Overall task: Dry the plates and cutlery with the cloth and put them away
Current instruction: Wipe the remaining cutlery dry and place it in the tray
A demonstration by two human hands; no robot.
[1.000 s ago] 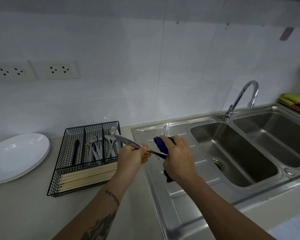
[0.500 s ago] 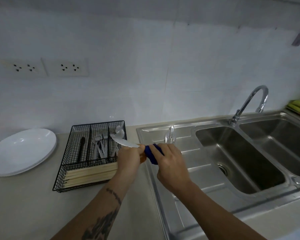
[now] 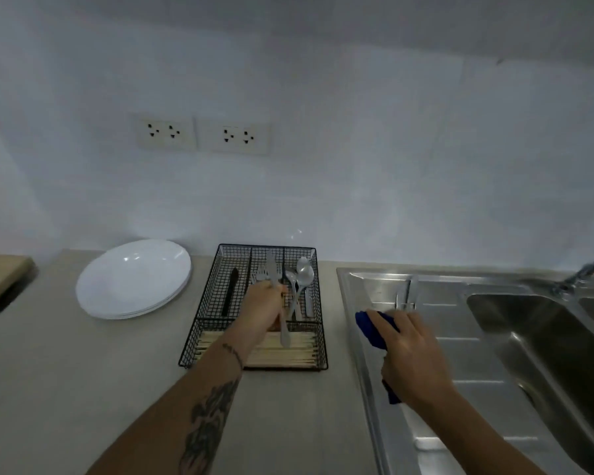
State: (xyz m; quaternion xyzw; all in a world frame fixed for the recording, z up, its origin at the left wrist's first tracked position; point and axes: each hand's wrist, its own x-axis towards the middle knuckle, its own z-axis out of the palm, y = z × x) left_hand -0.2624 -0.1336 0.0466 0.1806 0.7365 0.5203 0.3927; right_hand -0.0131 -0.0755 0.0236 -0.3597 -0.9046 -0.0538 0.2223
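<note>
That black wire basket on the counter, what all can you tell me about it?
The cutlery basket is a rectangular tray of black wire mesh with low walls, sitting flat on the beige counter between the stack of white plates and the steel sink's drainboard. Wire dividers split it into three long back slots and one wide front slot. The slots hold a black utensil, forks, spoons, and pale wooden chopsticks in front. The left hand reaches over it, holding a silver knife.

White plates point(image 3: 132, 279) sit stacked just left of the black wire basket point(image 3: 199, 323). Forks point(image 3: 259, 277) and spoons point(image 3: 302, 275) lie inside it — a blue cloth point(image 3: 371, 329) bunched to its right.
</note>
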